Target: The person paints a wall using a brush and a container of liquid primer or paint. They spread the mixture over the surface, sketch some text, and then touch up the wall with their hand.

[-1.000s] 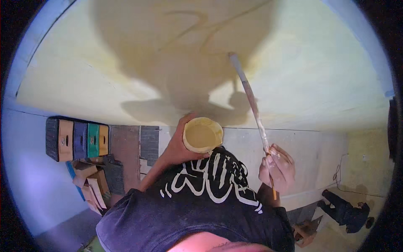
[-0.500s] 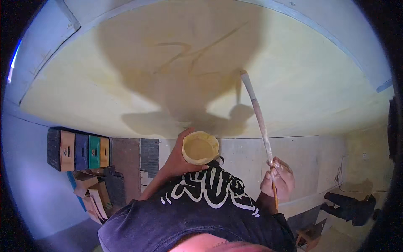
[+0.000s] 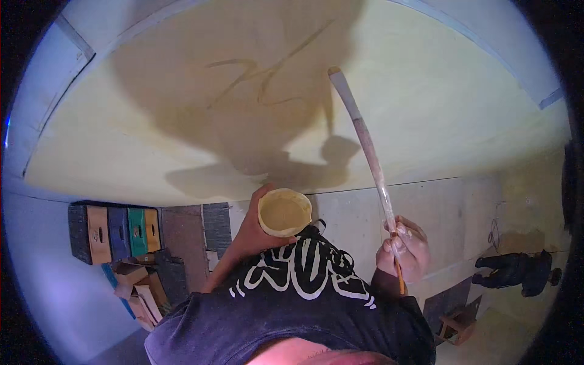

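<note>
Close by the dark shirt (image 3: 274,319): left hand (image 3: 248,230) curled round side of bowl (image 3: 283,233), best kept level. Right hand (image 3: 406,254) grip pinching brush (image 3: 368,146) by handle; tip near strokes (image 3: 281,62) on wall (image 3: 438,109), contact unclear. Probably calls for light, even pressure.

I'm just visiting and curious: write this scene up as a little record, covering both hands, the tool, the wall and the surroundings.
Left hand: holds a round tub with tan contents
Right hand: grips a long brush-like tool near its orange end
Tool tip: raised; contact with the wall cannot be told
Wall: pale yellow, with tan strokes and a large shadow
Far left: coloured cases, cardboard boxes
Far right: another person in dark clothes
</note>
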Tool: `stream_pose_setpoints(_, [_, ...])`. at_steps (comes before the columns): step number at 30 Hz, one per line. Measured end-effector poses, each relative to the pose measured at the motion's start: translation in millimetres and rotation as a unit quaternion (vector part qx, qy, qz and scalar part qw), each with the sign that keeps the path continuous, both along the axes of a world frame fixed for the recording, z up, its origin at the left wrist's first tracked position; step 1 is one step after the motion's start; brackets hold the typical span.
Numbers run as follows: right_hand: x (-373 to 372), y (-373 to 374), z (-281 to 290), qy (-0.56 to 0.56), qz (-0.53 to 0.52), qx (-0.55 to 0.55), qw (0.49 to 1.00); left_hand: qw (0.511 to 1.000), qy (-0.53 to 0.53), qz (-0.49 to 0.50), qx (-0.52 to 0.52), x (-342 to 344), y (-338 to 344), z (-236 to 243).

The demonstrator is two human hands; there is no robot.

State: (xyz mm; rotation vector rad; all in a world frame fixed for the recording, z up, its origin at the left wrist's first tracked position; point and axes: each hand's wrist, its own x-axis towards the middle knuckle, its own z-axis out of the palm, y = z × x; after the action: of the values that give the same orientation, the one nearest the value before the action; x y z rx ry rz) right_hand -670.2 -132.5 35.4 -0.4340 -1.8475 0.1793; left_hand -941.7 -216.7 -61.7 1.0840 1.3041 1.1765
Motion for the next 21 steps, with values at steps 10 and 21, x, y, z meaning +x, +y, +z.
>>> stream_pose_setpoints(10, [8.1, 17.7, 5.2, -0.023, 0.011, 0.081, 0.996, 1.000, -0.008, 0.025, -0.002, 5.0, 1.0, -3.4])
stream_pose_setpoints(21, [7.9, 20.0, 23.2, -0.039, -0.004, 0.052, 0.998, 0.999, -0.008, 0.041, 0.020, 12.2, 4.0, 0.0])
